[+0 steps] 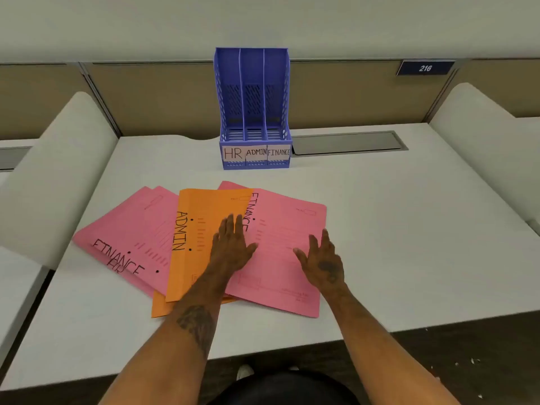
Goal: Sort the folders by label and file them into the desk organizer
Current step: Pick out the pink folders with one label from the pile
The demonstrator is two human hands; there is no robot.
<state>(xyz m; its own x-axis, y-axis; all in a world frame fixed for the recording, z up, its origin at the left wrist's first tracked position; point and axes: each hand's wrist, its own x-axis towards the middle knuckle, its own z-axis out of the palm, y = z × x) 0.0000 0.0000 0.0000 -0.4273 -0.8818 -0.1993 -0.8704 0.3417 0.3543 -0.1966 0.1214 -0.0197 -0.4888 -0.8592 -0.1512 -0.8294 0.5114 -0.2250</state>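
Note:
Several folders lie fanned out on the white desk (409, 229). A pink FINANCE folder (280, 258) is on the right, an orange ADMIN folder (198, 229) in the middle, another pink FINANCE folder (137, 229) on the left with a pink HR folder (117, 268) peeking from under it. My left hand (232, 244) rests flat, fingers spread, across the orange folder and the right pink one. My right hand (321, 255) lies flat on the right pink folder. The blue desk organizer (253, 112) stands behind, its three slots labelled HR, ADMIN, FINANCE, all holding nothing.
A grey cable hatch (347, 143) is set into the desk right of the organizer. Beige partition panels run along the back, with a blue plate (425, 68) reading 216. White curved dividers (52, 176) flank the desk on both sides.

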